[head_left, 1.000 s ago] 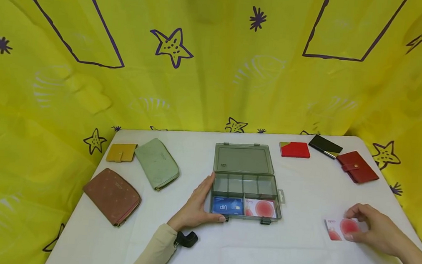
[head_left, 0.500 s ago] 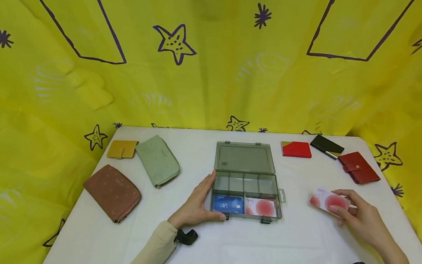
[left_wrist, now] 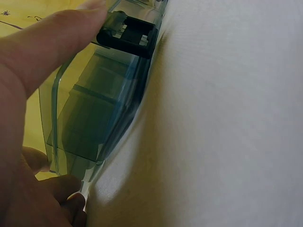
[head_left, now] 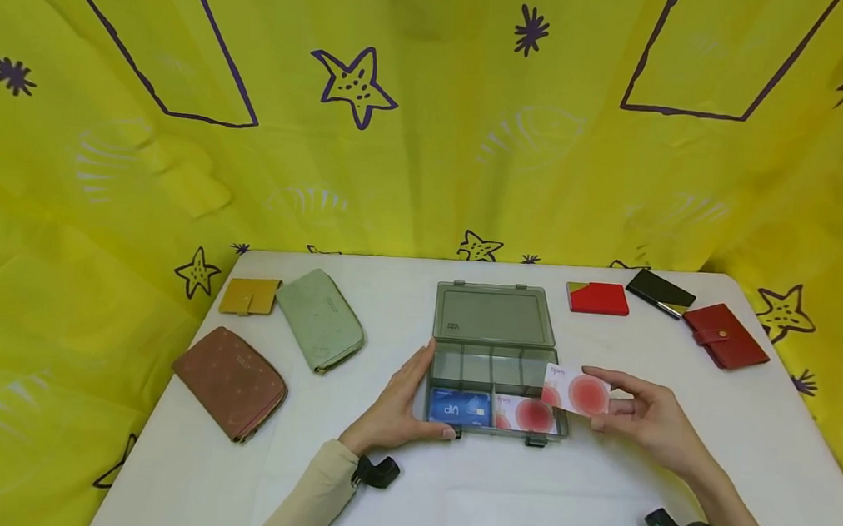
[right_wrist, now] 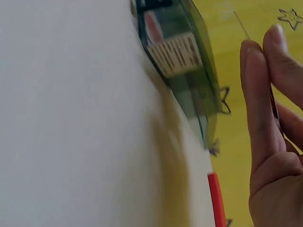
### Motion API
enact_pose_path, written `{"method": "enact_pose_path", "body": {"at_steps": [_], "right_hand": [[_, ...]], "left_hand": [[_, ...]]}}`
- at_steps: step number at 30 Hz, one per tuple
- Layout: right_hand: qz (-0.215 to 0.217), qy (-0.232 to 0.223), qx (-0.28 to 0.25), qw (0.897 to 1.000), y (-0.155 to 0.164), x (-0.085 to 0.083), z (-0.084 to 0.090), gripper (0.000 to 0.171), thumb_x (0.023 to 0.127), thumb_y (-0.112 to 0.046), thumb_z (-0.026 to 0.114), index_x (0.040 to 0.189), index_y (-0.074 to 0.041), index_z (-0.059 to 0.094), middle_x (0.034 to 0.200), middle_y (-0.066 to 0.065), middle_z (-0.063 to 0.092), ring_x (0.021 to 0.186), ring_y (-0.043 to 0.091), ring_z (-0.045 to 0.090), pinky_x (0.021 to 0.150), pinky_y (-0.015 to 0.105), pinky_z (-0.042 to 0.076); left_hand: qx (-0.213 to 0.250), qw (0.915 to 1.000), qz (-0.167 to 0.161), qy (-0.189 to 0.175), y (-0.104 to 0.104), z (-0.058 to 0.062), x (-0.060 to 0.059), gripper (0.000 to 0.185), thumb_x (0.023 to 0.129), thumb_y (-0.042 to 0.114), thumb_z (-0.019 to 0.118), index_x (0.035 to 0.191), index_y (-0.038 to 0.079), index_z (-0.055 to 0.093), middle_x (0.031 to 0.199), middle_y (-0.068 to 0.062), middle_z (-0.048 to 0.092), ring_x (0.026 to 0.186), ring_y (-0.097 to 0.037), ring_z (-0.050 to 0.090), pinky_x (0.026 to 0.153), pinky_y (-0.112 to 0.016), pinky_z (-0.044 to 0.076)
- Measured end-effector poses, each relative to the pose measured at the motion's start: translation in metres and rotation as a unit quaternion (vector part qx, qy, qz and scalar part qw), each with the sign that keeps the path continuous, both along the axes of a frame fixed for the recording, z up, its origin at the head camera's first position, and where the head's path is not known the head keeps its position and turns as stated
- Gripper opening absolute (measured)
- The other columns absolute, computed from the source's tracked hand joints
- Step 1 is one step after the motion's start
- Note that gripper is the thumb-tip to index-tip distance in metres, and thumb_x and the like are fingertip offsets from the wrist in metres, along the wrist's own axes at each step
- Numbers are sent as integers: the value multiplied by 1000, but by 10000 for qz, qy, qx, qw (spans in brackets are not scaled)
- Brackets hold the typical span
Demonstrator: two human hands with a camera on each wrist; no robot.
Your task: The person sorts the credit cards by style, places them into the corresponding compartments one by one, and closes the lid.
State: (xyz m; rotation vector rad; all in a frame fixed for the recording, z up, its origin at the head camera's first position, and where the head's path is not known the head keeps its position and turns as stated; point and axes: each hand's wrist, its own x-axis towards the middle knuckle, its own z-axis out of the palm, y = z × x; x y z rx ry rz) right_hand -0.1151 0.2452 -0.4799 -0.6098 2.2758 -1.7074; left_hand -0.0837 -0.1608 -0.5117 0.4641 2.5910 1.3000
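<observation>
A see-through grey-green plastic organizer box lies with its lid folded back. A blue VIP card fills its front left compartment, and a white card with red circles the front right one. Along the box's left side my left hand grips it, thumb at the front corner by a black latch. My right hand pinches a second white-and-red card between thumb and fingers, overlapping the box's right end in the head view. That card appears edge-on in the right wrist view.
On the left of the white table lie a mustard wallet, a green wallet and a brown wallet. A red card case, a black case and a dark red wallet lie at the back right.
My right hand has lifted the white-and-red card off the table at the right and carried it left to the box. The left hand has stayed at the box.
</observation>
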Motion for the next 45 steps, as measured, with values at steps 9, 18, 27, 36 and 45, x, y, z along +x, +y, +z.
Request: {"method": "enact_pose_path", "body": {"at_steps": [9, 18, 27, 36, 45], "right_hand": [[46, 625, 711, 9955, -36, 0, 1, 67, 76, -5, 95, 137, 3, 68, 114, -2, 71, 78, 12, 62, 64, 19, 55], [312, 2071, 1278, 9694, -48, -6, -2, 61, 68, -17, 100, 123, -6, 78, 101, -2, 63, 75, 9, 52, 57, 21, 42], [-750, 1057, 1382, 9819, -36, -24, 0, 73, 93, -18, 84, 156, -6, 50, 139, 21, 65, 111, 31, 71, 77, 11, 53], [-150, -1251, -626, 9901, -36, -52, -19, 86, 105, -10, 67, 171, -5, 11, 166, 38, 29, 126, -11, 59, 99, 11, 52], [2, -1638, -1567, 9740, -45, -55, -23, 88, 99, 11, 60, 171, -6, 13, 151, -6, 47, 128, -6, 56, 103, 14, 52]], "left_hand": [[-9, 10000, 13, -34, 1, -3, -1, 133, 81, 39, 94, 173, 23, -1, 180, -8, 7, 167, -27, 5, 133, -61, 10], [46, 10000, 22, -19, 1, -2, -2, 132, 81, 38, 94, 173, 22, 1, 180, -8, 7, 167, -28, 6, 132, -63, 11], [-46, 10000, 38, -8, 2, -3, -2, 133, 81, 40, 94, 173, 23, -1, 180, -8, 7, 167, -28, 6, 132, -62, 11], [35, 9999, 105, -15, 3, -2, -1, 134, 79, 38, 95, 173, 24, 0, 180, -7, 9, 166, -30, 9, 131, -63, 14], [192, 9995, -242, 75, -4, -1, -2, 131, 86, 81, 67, 172, 13, -3, 180, -11, 7, 165, -38, 9, 129, -67, 16]]}}
